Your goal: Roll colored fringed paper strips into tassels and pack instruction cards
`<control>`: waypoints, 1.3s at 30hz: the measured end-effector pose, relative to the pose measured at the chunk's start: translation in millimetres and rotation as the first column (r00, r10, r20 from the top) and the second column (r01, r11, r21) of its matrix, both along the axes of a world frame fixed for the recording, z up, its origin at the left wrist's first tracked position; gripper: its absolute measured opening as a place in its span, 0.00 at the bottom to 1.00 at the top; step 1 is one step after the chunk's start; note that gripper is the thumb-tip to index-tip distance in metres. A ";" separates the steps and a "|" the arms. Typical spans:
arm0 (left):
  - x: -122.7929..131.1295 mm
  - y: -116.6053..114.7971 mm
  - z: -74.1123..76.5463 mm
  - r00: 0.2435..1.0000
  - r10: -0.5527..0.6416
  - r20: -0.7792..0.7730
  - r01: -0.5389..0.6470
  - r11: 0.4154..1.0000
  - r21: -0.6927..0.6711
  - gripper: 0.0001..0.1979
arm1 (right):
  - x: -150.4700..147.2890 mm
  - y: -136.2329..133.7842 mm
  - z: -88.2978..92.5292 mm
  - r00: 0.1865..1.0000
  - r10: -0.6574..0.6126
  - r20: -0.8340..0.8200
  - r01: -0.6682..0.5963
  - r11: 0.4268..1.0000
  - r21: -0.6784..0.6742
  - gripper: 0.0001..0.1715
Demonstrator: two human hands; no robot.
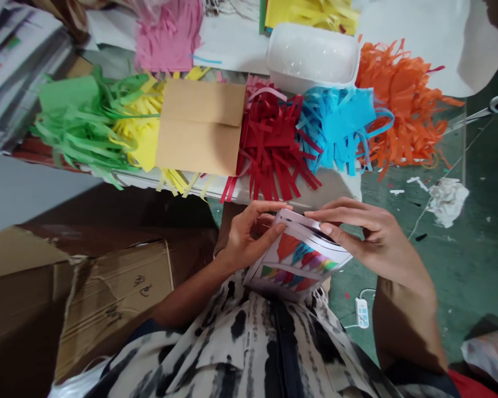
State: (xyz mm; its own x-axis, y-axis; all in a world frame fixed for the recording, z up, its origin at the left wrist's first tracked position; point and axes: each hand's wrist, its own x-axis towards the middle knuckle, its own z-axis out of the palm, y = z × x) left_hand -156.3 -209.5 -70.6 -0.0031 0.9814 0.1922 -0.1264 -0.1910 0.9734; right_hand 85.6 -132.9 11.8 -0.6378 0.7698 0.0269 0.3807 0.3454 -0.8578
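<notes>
Both my hands hold a small white packet (299,260) printed with coloured stripes, just above my lap. My left hand (247,235) curls its fingers round the packet's left edge and top corner. My right hand (367,235) pinches the packet's top right edge between thumb and fingers. On the table edge just beyond lie bundles of cut paper strips: green (81,127), yellow (143,130), red (271,143), blue (336,127) and orange (402,97). A brown paper envelope (201,127) lies over the yellow strips.
A white plastic tub (313,55) and pink strips (168,36) sit further back on the table. Scissors (492,108) poke in at the right. Crumpled white paper (448,200) and a power strip (362,312) lie on the green floor. Cardboard boxes (112,298) stand at my left.
</notes>
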 end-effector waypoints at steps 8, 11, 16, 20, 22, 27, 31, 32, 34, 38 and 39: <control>0.8 1.8 -5.8 0.999 0.007 -0.048 -0.003 0.998 0.070 0.24 | -0.5 1.7 2.3 0.999 0.017 0.051 -0.018 1.000 0.019 0.18; 1.4 2.4 -7.5 1.000 0.014 -0.006 -0.013 0.991 0.133 0.25 | -1.4 0.9 2.1 0.999 0.007 0.052 -0.008 1.000 0.023 0.18; -1.2 3.9 -5.3 0.998 0.007 -0.059 0.003 0.986 0.164 0.19 | -2.1 1.8 3.3 0.998 0.035 0.048 -0.036 0.999 0.024 0.18; -2.7 3.6 -3.8 0.998 0.009 -0.070 0.003 0.986 0.168 0.20 | -1.5 1.5 0.7 0.999 0.014 0.045 -0.016 0.999 0.029 0.18; -2.9 3.3 -3.5 0.997 0.015 -0.072 -0.002 0.984 0.177 0.21 | -1.6 0.7 -0.1 0.999 -0.005 0.045 0.004 1.000 0.020 0.17; -4.1 2.9 -3.9 0.995 0.016 -0.098 0.004 0.980 0.200 0.22 | -2.2 -1.0 1.1 0.999 0.002 0.041 -0.003 1.000 0.018 0.18; -5.3 2.1 -7.3 0.991 0.037 -0.126 -0.011 0.979 0.204 0.25 | -1.7 -1.7 0.0 0.998 -0.042 0.040 0.042 0.999 -0.009 0.17; -5.4 1.9 -7.9 0.990 0.048 -0.130 -0.021 0.979 0.204 0.25 | -1.6 -1.8 -0.5 0.998 -0.045 0.035 0.045 0.999 -0.006 0.17; -5.3 1.6 -8.0 0.991 0.054 -0.124 -0.029 0.980 0.197 0.24 | -1.5 -1.7 -1.2 0.999 -0.030 0.026 0.030 1.000 0.010 0.18; -5.7 2.0 -5.3 0.993 0.027 -0.115 -0.002 0.978 0.209 0.22 | -1.9 -0.7 -1.2 0.999 0.020 0.027 -0.021 0.999 0.037 0.20; -5.9 2.2 -4.6 0.992 0.025 -0.121 0.002 0.976 0.219 0.22 | -2.1 -0.5 -1.1 0.999 0.020 0.029 -0.021 0.999 0.039 0.21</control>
